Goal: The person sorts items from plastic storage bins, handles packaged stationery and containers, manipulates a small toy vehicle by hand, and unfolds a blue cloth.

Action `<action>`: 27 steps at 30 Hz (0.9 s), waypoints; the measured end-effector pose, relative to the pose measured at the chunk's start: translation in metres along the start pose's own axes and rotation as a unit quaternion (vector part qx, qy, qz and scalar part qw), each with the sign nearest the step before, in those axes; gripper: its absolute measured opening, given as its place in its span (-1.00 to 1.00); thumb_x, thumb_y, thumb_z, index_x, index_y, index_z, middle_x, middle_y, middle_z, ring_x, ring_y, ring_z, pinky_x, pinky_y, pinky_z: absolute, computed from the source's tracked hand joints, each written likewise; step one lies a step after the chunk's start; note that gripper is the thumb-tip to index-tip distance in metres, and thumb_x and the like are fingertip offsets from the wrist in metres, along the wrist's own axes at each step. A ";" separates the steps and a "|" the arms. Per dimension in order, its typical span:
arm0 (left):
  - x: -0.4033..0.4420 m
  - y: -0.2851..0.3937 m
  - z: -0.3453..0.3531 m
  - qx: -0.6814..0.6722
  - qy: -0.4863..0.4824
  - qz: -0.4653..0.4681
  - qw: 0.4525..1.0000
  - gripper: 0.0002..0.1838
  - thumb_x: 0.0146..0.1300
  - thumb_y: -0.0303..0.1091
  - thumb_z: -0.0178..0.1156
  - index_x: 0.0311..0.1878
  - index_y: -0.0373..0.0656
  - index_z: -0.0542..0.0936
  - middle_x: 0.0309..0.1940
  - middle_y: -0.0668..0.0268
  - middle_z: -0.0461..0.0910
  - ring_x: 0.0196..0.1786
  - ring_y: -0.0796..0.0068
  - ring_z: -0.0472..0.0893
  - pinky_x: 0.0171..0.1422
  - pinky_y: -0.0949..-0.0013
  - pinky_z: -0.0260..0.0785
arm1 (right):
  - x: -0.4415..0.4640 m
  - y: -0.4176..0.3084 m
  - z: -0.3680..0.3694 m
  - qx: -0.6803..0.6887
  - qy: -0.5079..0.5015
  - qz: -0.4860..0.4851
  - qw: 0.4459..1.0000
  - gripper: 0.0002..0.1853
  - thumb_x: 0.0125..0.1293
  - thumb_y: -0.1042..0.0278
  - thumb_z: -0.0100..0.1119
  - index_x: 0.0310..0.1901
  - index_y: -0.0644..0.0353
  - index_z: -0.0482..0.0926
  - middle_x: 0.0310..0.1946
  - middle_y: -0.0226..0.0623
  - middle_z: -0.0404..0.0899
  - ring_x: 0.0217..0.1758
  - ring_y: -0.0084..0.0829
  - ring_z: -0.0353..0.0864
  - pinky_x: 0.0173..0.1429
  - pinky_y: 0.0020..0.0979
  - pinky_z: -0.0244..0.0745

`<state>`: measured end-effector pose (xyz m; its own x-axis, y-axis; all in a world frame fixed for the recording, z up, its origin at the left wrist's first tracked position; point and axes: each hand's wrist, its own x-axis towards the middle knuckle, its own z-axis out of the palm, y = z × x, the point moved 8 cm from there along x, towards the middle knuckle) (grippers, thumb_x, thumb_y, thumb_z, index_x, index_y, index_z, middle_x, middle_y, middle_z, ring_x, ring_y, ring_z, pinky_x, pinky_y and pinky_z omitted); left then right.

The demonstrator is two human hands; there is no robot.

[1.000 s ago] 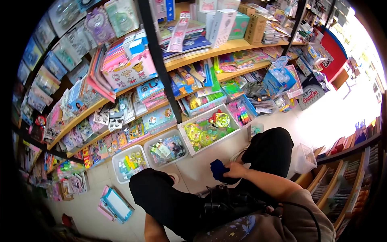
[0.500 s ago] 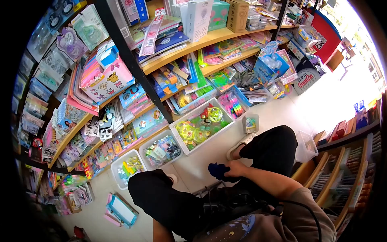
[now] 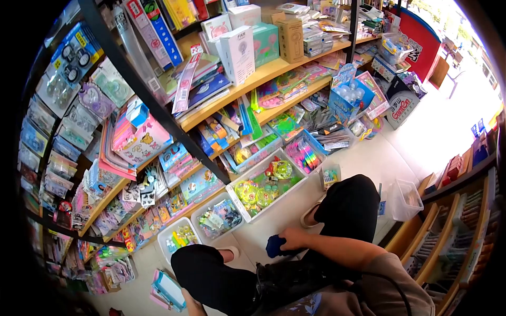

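My right hand (image 3: 292,240) is closed around a bunched dark blue cloth (image 3: 274,246), held between my knees above the floor. Low in the view, my left hand (image 3: 189,298) is beside my knee, at the right edge of a light-blue and white box (image 3: 169,290) lying on the floor. Its fingers are mostly hidden, so whether they grip the box does not show. In front of my feet stands a white bin (image 3: 278,201) of green and yellow packaged toys. A smaller bin (image 3: 217,215) of small packets and another bin (image 3: 162,239) with yellow items are to its left.
Loaded shelves (image 3: 263,79) with a black post (image 3: 153,95) rise ahead. A clear plastic tub (image 3: 406,199) sits on the floor at right, beside a wooden rack (image 3: 448,231) of packed goods. A black box (image 3: 403,105) and a red panel (image 3: 419,45) stand farther back.
My left hand has come into view at the box's edge. My right hand still holds the cloth. The whole view has shifted, with floor things now lower in the picture.
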<state>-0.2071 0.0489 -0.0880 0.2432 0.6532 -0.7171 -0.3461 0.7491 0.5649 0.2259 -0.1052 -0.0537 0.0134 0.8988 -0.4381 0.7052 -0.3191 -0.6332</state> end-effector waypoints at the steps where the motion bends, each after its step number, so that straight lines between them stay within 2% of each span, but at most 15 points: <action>1: 0.001 0.007 0.003 0.003 -0.004 0.002 1.000 -0.68 0.19 -0.28 0.06 -0.15 -0.35 0.56 -0.32 0.16 0.61 -0.31 0.31 0.62 -0.20 0.30 0.49 | 0.001 0.000 0.001 0.009 -0.006 -0.003 1.000 -0.52 -0.12 0.03 0.24 -0.23 0.23 0.58 -0.26 -0.01 0.55 -0.15 -0.03 0.52 -0.03 -0.16 0.42; 7: 0.022 0.066 0.037 0.094 -0.038 0.001 0.995 -0.69 0.18 -0.29 0.06 -0.16 -0.36 0.56 -0.33 0.15 0.61 -0.31 0.30 0.62 -0.20 0.31 0.49 | 0.001 -0.001 -0.001 0.033 0.025 -0.039 0.998 -0.52 -0.12 0.06 0.26 -0.20 0.26 0.57 -0.25 0.01 0.54 -0.15 -0.02 0.52 -0.03 -0.17 0.42; 11: 0.034 0.101 0.062 0.254 -0.014 -0.010 0.967 -0.70 0.17 -0.31 0.07 -0.17 -0.37 0.57 -0.33 0.14 0.62 -0.31 0.30 0.62 -0.20 0.31 0.49 | 0.006 -0.005 -0.002 0.022 0.013 -0.049 0.998 -0.50 -0.13 0.07 0.27 -0.16 0.24 0.57 -0.25 0.01 0.55 -0.15 -0.02 0.52 -0.04 -0.16 0.43; 14: 0.032 0.123 0.075 0.430 0.047 -0.017 0.901 -0.76 0.11 -0.35 0.11 -0.32 -0.37 0.61 -0.41 0.14 0.62 -0.36 0.30 0.62 -0.23 0.31 0.50 | 0.010 -0.007 -0.002 0.026 0.010 -0.047 0.999 -0.49 -0.12 0.06 0.28 -0.14 0.24 0.57 -0.23 0.00 0.55 -0.14 -0.03 0.53 -0.04 -0.16 0.42; 15: 0.038 0.125 0.078 0.483 0.043 -0.028 0.874 -0.77 0.04 -0.32 0.19 -0.38 -0.34 0.62 -0.43 0.17 0.62 -0.34 0.31 0.62 -0.22 0.31 0.48 | 0.011 -0.007 0.000 0.029 0.010 -0.045 0.999 -0.49 -0.12 0.06 0.28 -0.14 0.24 0.57 -0.23 0.00 0.54 -0.14 -0.03 0.53 -0.03 -0.16 0.42; 18: 0.043 0.133 0.098 0.663 -0.034 -0.004 0.748 -0.84 0.01 -0.34 0.20 -0.42 -0.23 0.63 -0.47 0.29 0.61 -0.39 0.45 0.56 -0.25 0.35 0.42 | 0.013 -0.011 -0.002 0.025 0.032 -0.059 0.997 -0.50 -0.10 0.06 0.26 -0.14 0.23 0.57 -0.24 -0.01 0.57 -0.15 -0.03 0.55 -0.04 -0.16 0.44; 22: 0.041 0.148 0.095 0.732 -0.017 0.102 0.673 -0.84 0.04 -0.31 0.20 -0.42 -0.22 0.59 -0.51 0.27 0.57 -0.36 0.46 0.51 -0.23 0.39 0.36 | 0.016 -0.020 -0.002 -0.009 0.007 -0.064 0.998 -0.49 -0.08 0.06 0.25 -0.12 0.24 0.56 -0.24 -0.02 0.57 -0.13 -0.05 0.55 -0.04 -0.18 0.44; 23: 0.030 0.157 0.088 0.683 0.020 0.149 0.715 -0.88 0.05 -0.36 0.19 -0.41 -0.19 0.53 -0.54 0.34 0.51 -0.38 0.46 0.49 -0.24 0.44 0.33 | 0.015 -0.022 -0.003 -0.003 0.004 -0.059 0.998 -0.50 -0.07 0.06 0.25 -0.12 0.23 0.56 -0.24 -0.03 0.57 -0.13 -0.06 0.55 -0.04 -0.18 0.44; 26: -0.032 0.166 0.091 0.502 0.058 0.332 0.797 -0.87 0.08 -0.39 0.17 -0.35 -0.22 0.49 -0.52 0.30 0.49 -0.35 0.43 0.48 -0.20 0.47 0.30 | 0.014 -0.027 -0.004 0.006 0.001 -0.053 0.999 -0.51 -0.06 0.07 0.24 -0.12 0.22 0.56 -0.22 -0.04 0.57 -0.11 -0.08 0.55 -0.04 -0.18 0.44; 27: -0.050 0.166 0.092 0.529 0.071 0.385 0.753 -0.86 0.08 -0.38 0.18 -0.34 -0.22 0.48 -0.49 0.30 0.49 -0.33 0.45 0.48 -0.22 0.46 0.31 | 0.015 -0.028 -0.003 0.002 0.005 -0.056 0.998 -0.51 -0.06 0.07 0.24 -0.12 0.21 0.56 -0.22 -0.05 0.57 -0.11 -0.08 0.55 -0.04 -0.18 0.44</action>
<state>-0.1934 0.1511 0.0794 0.2136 0.9769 -0.0052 0.5987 -0.1267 0.7909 0.2086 -0.0819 -0.0410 -0.0586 0.9316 -0.3588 0.6998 -0.2180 -0.6803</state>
